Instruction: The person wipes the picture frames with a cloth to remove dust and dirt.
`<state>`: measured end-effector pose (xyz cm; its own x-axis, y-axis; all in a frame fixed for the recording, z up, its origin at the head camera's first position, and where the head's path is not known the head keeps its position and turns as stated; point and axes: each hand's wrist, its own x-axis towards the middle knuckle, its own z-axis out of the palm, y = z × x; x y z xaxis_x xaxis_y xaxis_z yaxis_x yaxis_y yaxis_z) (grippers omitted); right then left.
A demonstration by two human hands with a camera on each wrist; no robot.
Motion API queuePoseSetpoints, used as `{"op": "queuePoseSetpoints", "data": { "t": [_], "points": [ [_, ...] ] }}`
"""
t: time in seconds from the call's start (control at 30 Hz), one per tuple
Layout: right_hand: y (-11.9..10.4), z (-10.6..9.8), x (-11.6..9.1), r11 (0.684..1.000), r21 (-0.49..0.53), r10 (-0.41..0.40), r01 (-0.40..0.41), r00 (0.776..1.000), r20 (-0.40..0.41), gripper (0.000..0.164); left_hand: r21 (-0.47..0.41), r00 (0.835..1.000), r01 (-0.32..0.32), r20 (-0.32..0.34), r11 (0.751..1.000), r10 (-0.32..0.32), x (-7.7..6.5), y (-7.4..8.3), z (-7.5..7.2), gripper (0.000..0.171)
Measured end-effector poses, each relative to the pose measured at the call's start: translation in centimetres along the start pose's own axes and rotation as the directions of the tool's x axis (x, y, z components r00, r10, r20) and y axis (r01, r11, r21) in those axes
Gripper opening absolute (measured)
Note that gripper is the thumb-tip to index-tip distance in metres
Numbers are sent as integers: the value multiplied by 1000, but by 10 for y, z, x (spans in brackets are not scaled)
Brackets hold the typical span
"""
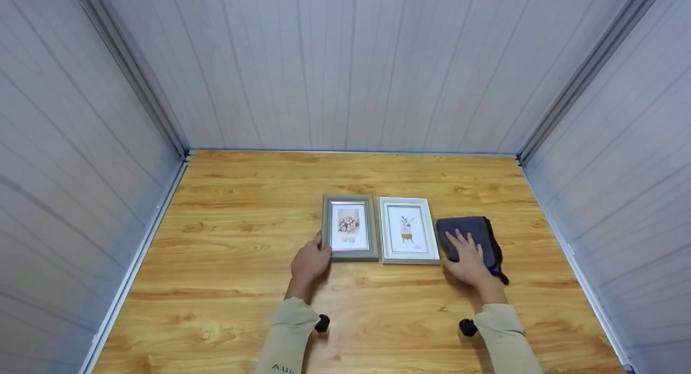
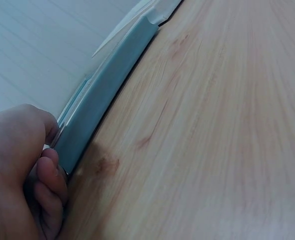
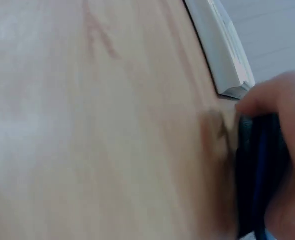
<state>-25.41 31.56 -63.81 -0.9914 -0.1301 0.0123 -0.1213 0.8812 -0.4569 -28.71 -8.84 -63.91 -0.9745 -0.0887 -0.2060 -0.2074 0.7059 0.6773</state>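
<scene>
In the head view, a grey-brown picture frame (image 1: 373,250) with a flower print lies face up on the wooden table. My left hand (image 1: 311,260) grips its lower left corner, thumb at the top edge and fingers curled against the side; the left wrist view shows this hand (image 2: 22,160) close against the frame's side (image 2: 105,85). Just right of it lies a white picture frame (image 1: 382,228) with a plant print. My right hand (image 1: 467,259) rests with spread fingers on a folded dark grey cloth (image 1: 464,224). The right wrist view is blurred around this hand (image 3: 290,150).
Pale panelled walls (image 1: 324,66) enclose the table (image 1: 232,228) at the back and both sides. The white frame stands between the grey-brown frame and the cloth, with narrow gaps. A dark loop (image 1: 504,278) sticks out at the cloth's lower right corner.
</scene>
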Motion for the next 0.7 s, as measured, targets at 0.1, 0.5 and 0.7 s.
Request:
{"op": "queuePoseSetpoints", "data": {
  "t": [0.1, 0.5, 0.7],
  "points": [
    [-2, 7, 4, 1000, 9, 2, -2, 999, -41, 59, 2, 1000, 14, 3, 1000, -14, 1, -1, -1, 57],
    [-7, 32, -4, 985, -158, 51, -73, 989, -138, 48, 17, 1000, -3, 11, 1000, 3, -2, -5, 2, 58],
    [-6, 34, -11, 982, -174, 42, -75, 982, -185, 48, 26, 999, -39, 27, 999, 38, 0, -4, 4, 58]
  ]
}}
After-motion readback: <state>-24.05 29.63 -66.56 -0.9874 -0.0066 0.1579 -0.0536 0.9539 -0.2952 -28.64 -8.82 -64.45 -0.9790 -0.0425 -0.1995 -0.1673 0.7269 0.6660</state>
